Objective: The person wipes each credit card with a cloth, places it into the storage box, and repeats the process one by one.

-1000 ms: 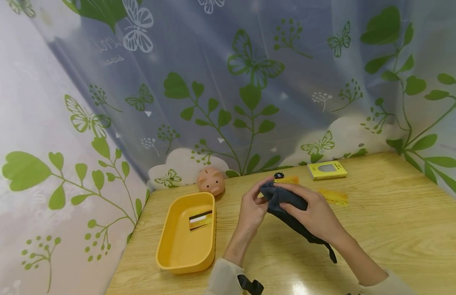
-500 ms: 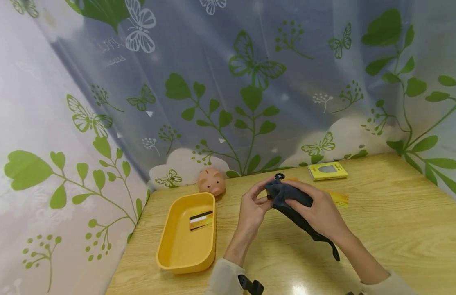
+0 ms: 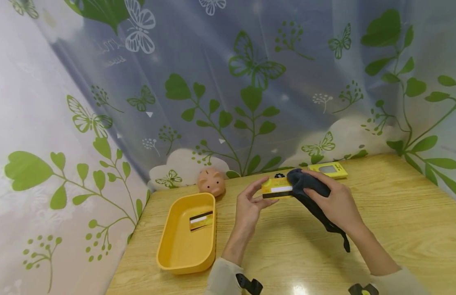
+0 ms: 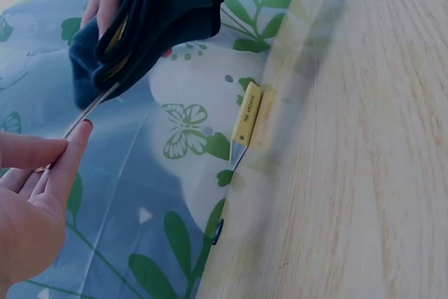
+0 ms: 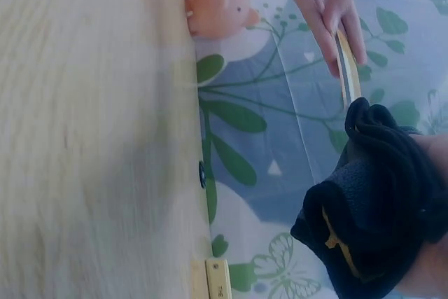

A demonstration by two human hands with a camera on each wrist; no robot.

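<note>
My left hand pinches a yellow card by its left end, between thumb and fingers. The card is held up above the table and carries a white strip and a black stripe. A dark blue cloth is gripped in my right hand, with a thin black end hanging below. The right end of the card meets the cloth's folds. In the right wrist view the bunched cloth shows a bit of yellow in one fold. The left wrist view has the card edge-on.
Left of the hands stands a yellow tray with striped cards inside. A pink piggy bank sits behind it. Near the curtain lie a small black disc and a yellow box, partly behind the right hand.
My right hand and the cloth have moved right, uncovering the card in my left hand. The yellow card lying on the table at right is now hidden behind the right hand.
</note>
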